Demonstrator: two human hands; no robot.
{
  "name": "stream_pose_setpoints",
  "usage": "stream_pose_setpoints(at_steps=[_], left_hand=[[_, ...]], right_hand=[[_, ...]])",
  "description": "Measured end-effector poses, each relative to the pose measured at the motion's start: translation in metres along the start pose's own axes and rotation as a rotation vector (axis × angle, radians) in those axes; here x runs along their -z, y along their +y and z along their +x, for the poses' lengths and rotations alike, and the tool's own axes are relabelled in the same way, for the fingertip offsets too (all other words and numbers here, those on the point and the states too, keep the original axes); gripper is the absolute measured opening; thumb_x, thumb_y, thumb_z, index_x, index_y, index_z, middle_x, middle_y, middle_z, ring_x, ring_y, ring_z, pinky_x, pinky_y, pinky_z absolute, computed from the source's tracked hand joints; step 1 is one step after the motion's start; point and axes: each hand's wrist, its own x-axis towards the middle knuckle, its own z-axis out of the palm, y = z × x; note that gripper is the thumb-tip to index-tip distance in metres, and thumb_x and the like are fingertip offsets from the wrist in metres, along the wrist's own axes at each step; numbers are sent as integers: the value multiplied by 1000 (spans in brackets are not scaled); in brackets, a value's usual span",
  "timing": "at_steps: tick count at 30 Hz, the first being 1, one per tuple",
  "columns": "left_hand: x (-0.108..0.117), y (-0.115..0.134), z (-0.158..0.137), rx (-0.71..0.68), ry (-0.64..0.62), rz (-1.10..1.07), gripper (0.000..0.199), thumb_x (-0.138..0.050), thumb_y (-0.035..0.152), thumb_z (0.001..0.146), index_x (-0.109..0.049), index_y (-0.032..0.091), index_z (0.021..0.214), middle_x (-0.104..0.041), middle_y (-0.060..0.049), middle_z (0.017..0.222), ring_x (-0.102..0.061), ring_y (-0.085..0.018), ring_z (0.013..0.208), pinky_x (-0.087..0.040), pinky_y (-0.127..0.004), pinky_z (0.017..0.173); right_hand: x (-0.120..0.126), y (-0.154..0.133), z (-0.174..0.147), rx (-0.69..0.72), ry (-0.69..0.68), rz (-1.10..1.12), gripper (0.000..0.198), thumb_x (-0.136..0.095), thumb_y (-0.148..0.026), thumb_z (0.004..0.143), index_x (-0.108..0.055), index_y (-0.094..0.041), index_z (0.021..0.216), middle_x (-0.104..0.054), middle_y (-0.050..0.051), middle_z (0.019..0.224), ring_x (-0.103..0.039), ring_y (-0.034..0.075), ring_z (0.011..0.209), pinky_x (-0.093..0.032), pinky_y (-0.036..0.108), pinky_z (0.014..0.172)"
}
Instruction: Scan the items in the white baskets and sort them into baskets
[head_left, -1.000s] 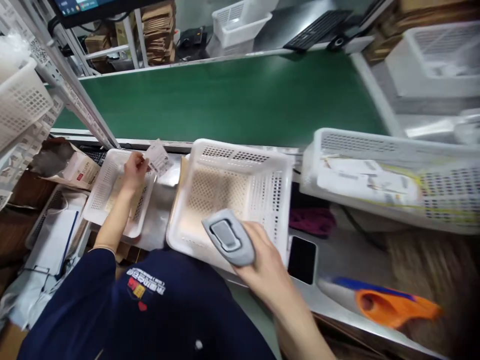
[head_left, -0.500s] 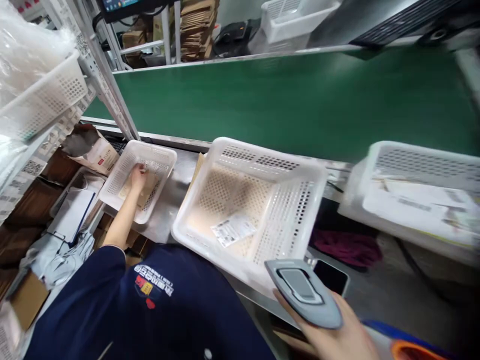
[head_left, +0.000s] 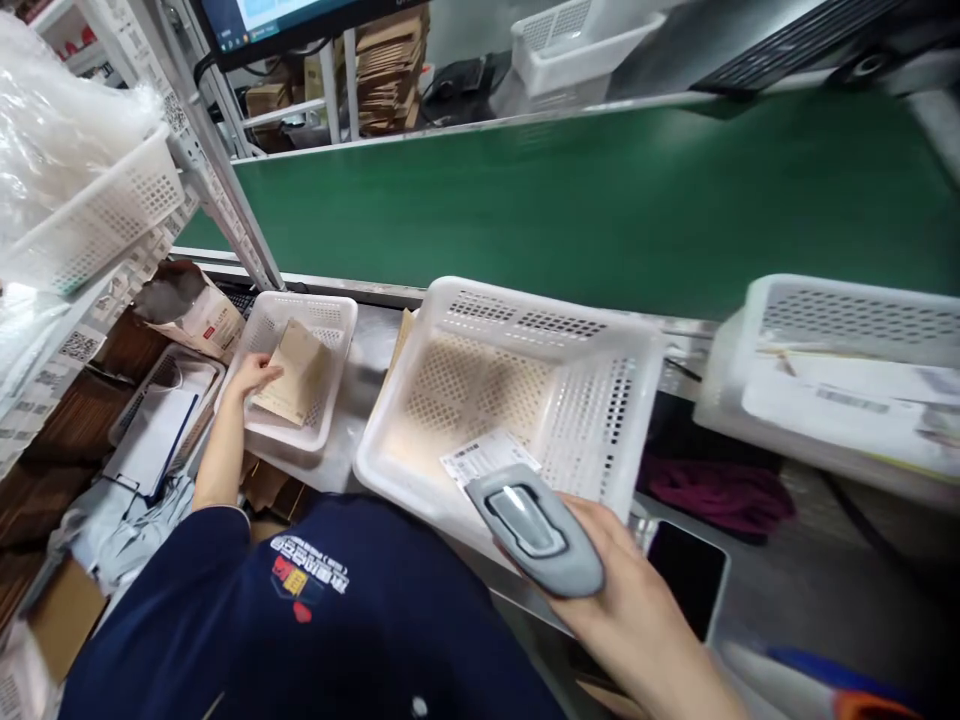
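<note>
My left hand (head_left: 255,374) pinches the left edge of a flat brown kraft packet (head_left: 300,370), which is tilted up inside the small white basket (head_left: 341,345). In my right hand (head_left: 607,560) is a grey handheld barcode scanner (head_left: 536,530), with my fingers wrapped round its body beneath. The scanner hangs over the near edge of the large white basket (head_left: 637,400). Inside that basket lies a white paper with a printed label (head_left: 487,452), its lower part hidden by the scanner.
Beyond the baskets runs a green conveyor belt (head_left: 525,210). To the right are a phone (head_left: 686,575), a purple cloth (head_left: 720,492) and a white basket of papers (head_left: 847,390). At the left stand a metal post (head_left: 225,180), an opened carton (head_left: 202,315) and a clipboard (head_left: 150,440).
The kraft packet has been raised from lying flat to tilted, and my left hand has shifted to its left edge. My right hand has brought the scanner left and up over the large basket.
</note>
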Motion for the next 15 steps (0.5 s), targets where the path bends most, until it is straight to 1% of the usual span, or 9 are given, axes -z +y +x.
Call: stream_pose_setpoints(at_steps=[3, 5, 8, 10, 12, 15], left_hand=[[11, 27, -11, -107, 55, -122, 45, -90, 52, 64, -62, 17, 64, -60, 0, 64, -53, -14, 63, -41, -27, 60], [9, 48, -24, -181, 101, -269, 47, -92, 55, 62, -66, 16, 68, -64, -1, 68, -55, -15, 65, -43, -26, 62], [-4, 79, -46, -231, 139, -470, 51, -95, 58, 61, -73, 15, 79, -72, -4, 77, -60, -17, 68, -49, -27, 64], [-17, 97, -59, -252, 138, -561, 55, -96, 60, 61, -76, 15, 84, -75, -5, 80, -63, -18, 69, -52, -28, 63], [-29, 112, -70, -261, 110, -625, 58, -98, 60, 60, -78, 14, 88, -76, -5, 81, -66, -18, 69, -54, -29, 64], [-46, 128, -84, -260, 35, -671, 61, -100, 61, 58, -78, 15, 91, -77, -5, 79, -71, -22, 72, -59, -32, 68]], right_hand=[[-4, -19, 12, 98, -68, 5, 51, -63, -35, 90, -66, -27, 141, -67, 13, 129, -72, 36, 120, -64, 43, 95], [-9, -31, 18, 131, -117, 14, 58, -60, -29, 87, -65, -26, 145, -67, 13, 127, -74, 32, 114, -64, 39, 93], [-12, -50, 22, 160, -179, 8, 67, -58, -22, 85, -62, -28, 152, -67, 11, 125, -75, 28, 103, -63, 34, 84], [-9, -61, 23, 184, -197, -13, 69, -57, -20, 85, -61, -28, 153, -67, 10, 121, -75, 26, 98, -62, 33, 78], [-1, -70, 22, 214, -209, -35, 65, -56, -19, 87, -63, -26, 151, -68, 10, 117, -76, 26, 95, -62, 34, 77], [16, -77, 17, 244, -223, -63, 61, -56, -20, 90, -63, -22, 150, -71, 12, 117, -76, 28, 100, -63, 36, 80]])
